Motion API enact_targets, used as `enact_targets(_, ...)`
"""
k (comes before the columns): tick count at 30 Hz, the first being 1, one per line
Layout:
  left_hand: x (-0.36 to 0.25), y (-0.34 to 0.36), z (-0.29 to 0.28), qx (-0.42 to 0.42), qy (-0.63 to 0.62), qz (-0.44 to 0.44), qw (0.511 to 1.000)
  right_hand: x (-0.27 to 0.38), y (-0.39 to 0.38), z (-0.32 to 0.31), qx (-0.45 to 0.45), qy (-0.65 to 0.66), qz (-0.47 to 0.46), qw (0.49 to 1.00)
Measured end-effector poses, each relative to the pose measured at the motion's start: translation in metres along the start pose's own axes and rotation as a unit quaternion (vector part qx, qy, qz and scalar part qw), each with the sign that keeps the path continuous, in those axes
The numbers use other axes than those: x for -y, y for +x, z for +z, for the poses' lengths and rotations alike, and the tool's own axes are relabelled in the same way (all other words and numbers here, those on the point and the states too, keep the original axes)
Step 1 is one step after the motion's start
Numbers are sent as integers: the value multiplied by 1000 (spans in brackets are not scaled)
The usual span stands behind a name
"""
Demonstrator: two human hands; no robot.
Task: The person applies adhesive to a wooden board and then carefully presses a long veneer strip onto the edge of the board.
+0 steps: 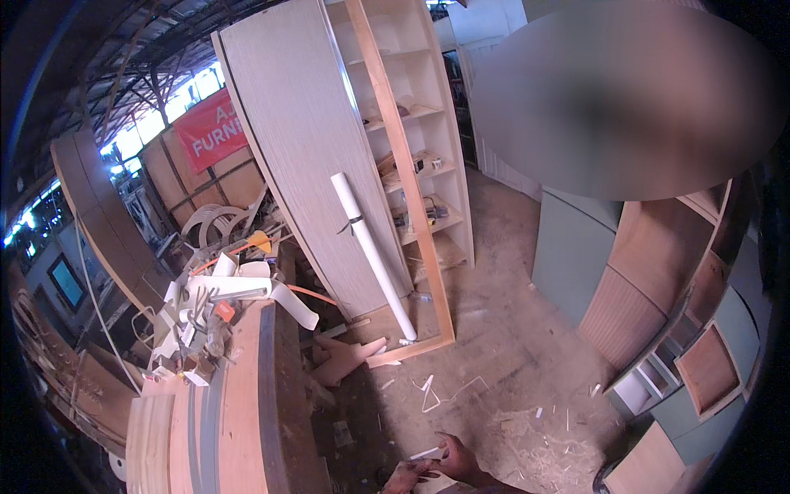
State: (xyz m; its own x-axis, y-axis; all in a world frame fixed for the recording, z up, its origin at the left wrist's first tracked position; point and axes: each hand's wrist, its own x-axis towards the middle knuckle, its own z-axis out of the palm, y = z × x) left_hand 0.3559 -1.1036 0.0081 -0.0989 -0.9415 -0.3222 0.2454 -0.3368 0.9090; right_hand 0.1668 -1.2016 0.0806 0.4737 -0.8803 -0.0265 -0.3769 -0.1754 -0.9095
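At the lower edge, my left hand point(407, 477) and my right hand point(458, 463) are close together, their fingers meeting. The left one has its fingers curled. On the right one, a finger or thumb sticks up while the others bend in toward the left hand. A small, thin white piece point(426, 454) shows just beyond the fingers. Which hand grips it, and what exactly it is, I cannot make out. Below the hands a pale surface is partly visible, cut off by the frame.
To the left, a wooden workbench point(239, 412) carries a heap of offcuts and tools. Ahead stand a tall cabinet point(288, 132) with open shelves, a leaning wooden frame point(399, 156) and a white roll point(374, 255). Shavings point(543, 445) litter the floor; green cabinet parts point(573, 255) stand right.
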Motion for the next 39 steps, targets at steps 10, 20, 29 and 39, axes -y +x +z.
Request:
enact_targets(10,-31,-18,78,-102,226,14,969,-21,-62,-30,-62,-106,-35,992)
enact_targets(20,-14,-139,78,-263,162,133,942,53,-126,18,28,-225,-113,967)
enact_targets(29,65,-274,55,-489,-22,161,857,68,-198,62,180,-102,-111,972)
enact_targets(39,56,-319,96,-554,-49,143,818,103,-207,65,319,-68,-168,930)
